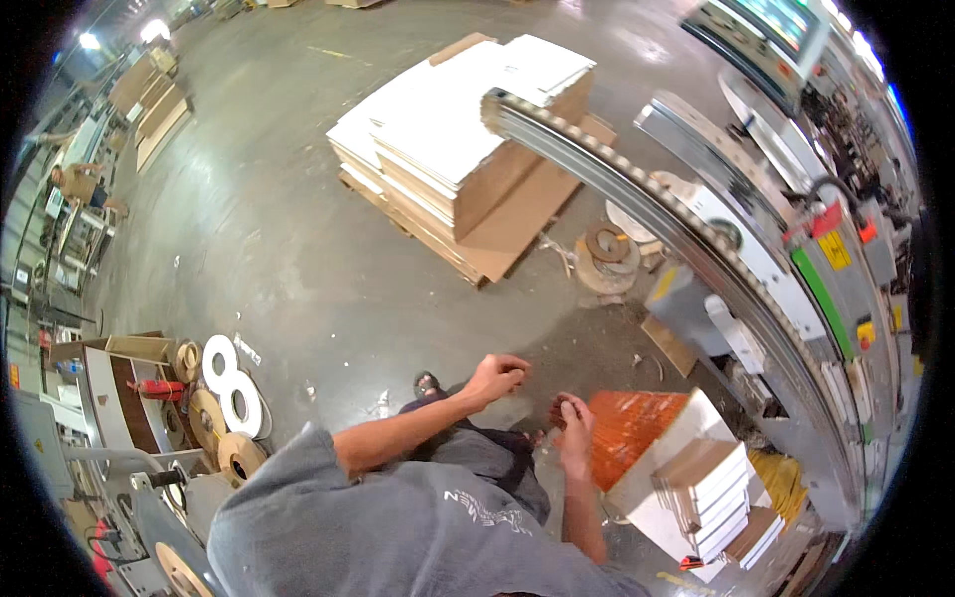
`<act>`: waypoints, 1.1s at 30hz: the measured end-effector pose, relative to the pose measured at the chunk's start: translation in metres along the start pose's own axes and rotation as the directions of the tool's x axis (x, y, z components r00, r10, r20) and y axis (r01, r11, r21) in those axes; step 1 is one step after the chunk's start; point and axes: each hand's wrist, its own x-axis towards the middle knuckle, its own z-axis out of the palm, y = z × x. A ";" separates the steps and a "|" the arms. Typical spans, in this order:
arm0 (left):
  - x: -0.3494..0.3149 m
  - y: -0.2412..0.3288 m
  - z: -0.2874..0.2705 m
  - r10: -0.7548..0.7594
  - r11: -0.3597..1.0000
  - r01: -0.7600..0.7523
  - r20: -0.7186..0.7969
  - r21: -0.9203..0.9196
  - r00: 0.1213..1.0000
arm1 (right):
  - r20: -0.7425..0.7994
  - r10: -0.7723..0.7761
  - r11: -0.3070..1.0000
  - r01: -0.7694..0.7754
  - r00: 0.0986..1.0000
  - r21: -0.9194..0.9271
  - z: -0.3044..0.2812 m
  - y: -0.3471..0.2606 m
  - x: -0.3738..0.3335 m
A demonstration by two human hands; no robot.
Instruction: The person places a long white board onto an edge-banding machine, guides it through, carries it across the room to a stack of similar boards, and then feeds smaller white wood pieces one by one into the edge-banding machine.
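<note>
My left hand [500, 379] is held out in front of my body, its fingers bent in toward the thumb. Close to it on the right, my right hand [574, 423] has curled fingers too. Anything small inside either hand is hidden. The two hands are apart. Beside my right hand is a worn orange-red surface [634, 430]. A white panel [637, 488] adjoins it, bearing a stepped stack of short white-faced board pieces [701, 493].
A tall stack of white panels [438, 119] stands ahead on brown board. A long machine rail [647, 189] curves along the right. Rolls of edge tape [607, 259] sit beneath it. White rings [239, 403] and a red fire extinguisher [159, 389] are at left. Another person [85, 186] works far left.
</note>
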 end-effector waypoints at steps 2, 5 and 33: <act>-0.021 -0.010 -0.068 -0.021 0.998 0.016 -0.080 -0.065 0.997 | 0.043 -0.004 0.998 0.006 0.999 -0.055 0.042 0.019 0.024; -0.048 -0.029 -0.164 -0.069 0.971 0.002 -0.272 -0.240 0.960 | 0.176 0.115 0.993 -0.116 0.978 -0.001 0.130 0.017 0.055; -0.093 0.391 -0.751 0.966 0.214 -0.667 -0.258 0.714 0.033 | 0.717 0.314 0.924 -0.026 0.622 -0.382 0.817 0.000 0.302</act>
